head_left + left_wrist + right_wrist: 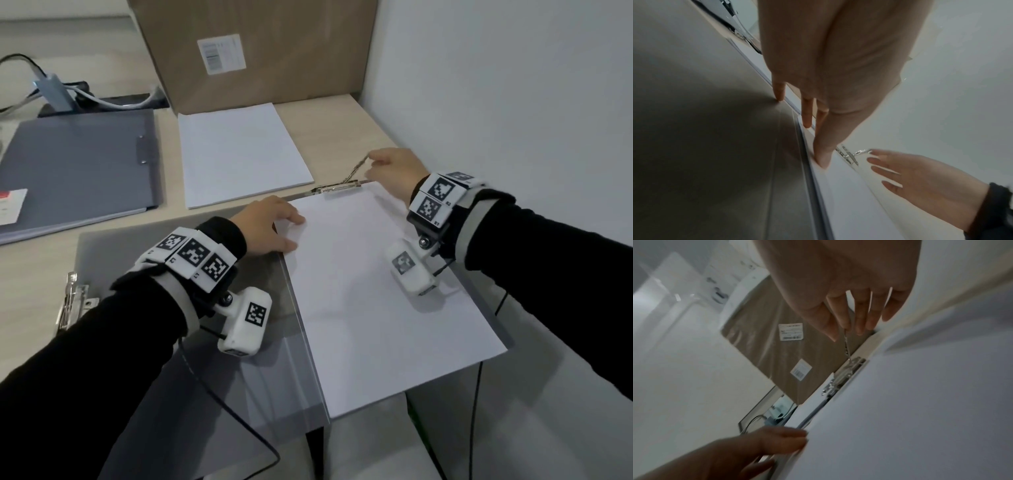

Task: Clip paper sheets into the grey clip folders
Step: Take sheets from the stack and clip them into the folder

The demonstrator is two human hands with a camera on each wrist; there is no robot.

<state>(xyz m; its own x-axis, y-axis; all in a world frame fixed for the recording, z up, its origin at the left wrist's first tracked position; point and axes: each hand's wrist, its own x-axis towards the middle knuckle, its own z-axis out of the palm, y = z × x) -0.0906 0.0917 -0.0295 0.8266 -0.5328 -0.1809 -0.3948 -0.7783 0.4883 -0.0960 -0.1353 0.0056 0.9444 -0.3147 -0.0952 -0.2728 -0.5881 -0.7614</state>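
Desk, open grey folder holding paper, left fingers flat on it, right fingers pinching clip lever

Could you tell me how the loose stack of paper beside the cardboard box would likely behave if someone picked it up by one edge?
The paper stack looks thin and unbound, so it would probably droop. Nothing clips it, so sheets may fan or slide apart. It lies flat on the desk, so pushing should slide it, not tip it.
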